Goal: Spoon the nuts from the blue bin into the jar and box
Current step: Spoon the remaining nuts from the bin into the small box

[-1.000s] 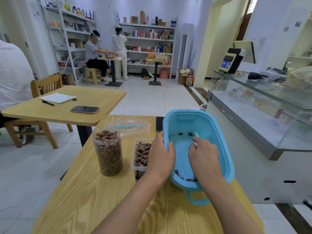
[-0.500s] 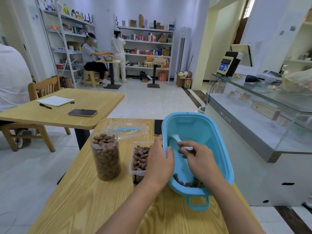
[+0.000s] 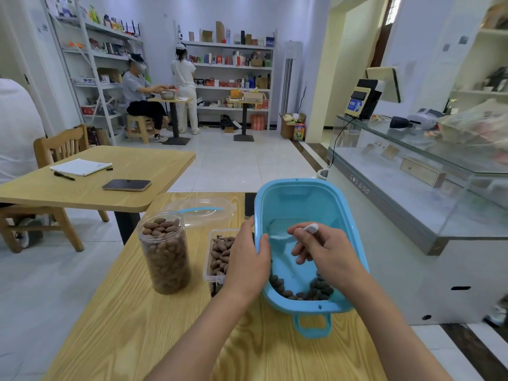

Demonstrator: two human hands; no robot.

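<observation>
While the left hand [image 3: 247, 259] grips the blue bin's [image 3: 302, 199] near-left rim, hiding part of the box [image 3: 217, 254] | right hand [image 3: 324, 251] pinches a white spoon [image 3: 283, 234], bowl blurred | nuts [image 3: 305, 291] heaped at bin's near end | jar [image 3: 165, 251] left, full.

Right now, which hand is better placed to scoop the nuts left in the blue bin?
Right. The right hand holds the white spoon inside the blue bin, above the nuts. The left hand grips the bin's rim.
</observation>
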